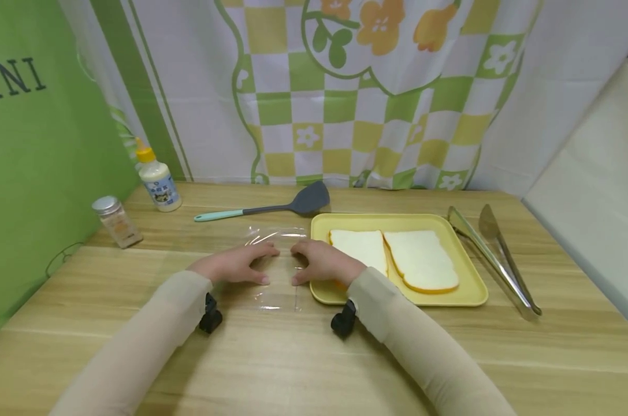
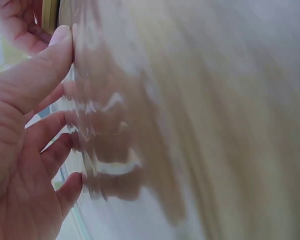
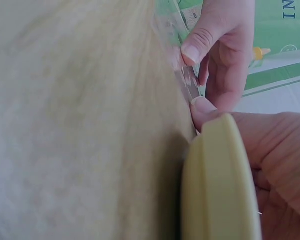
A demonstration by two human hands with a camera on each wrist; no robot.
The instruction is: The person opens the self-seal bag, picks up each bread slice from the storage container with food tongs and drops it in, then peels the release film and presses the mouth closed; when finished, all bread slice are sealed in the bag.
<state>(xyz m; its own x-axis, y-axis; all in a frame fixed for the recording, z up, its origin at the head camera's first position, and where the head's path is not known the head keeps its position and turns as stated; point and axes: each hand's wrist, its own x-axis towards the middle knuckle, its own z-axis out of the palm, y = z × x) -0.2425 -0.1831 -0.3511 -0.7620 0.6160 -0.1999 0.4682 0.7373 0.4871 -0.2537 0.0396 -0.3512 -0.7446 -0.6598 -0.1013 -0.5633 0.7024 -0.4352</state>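
Note:
A clear plastic sheet or bag (image 1: 274,297) lies flat on the wooden table, its glossy creases catching the light; which of the two it is I cannot tell. My left hand (image 1: 233,264) rests on it with fingertips and thumb touching the film, as the left wrist view also shows. Facing it, my right hand (image 1: 328,263) has its fingertips and thumb at the film's right edge, beside and partly over the yellow tray (image 1: 397,221). On that tray lie two bread slices, the left slice (image 1: 357,245) partly hidden by the right hand and the right slice (image 1: 420,260) in full sight.
Behind the film lies a spatula (image 1: 308,199) with a mint handle. Metal tongs (image 1: 495,266) lie right of the tray. A squeeze bottle (image 1: 160,185) with a yellow cap and a silver-lidded jar (image 1: 117,222) stand at the back left. Curtains (image 1: 189,86) hang behind the table.

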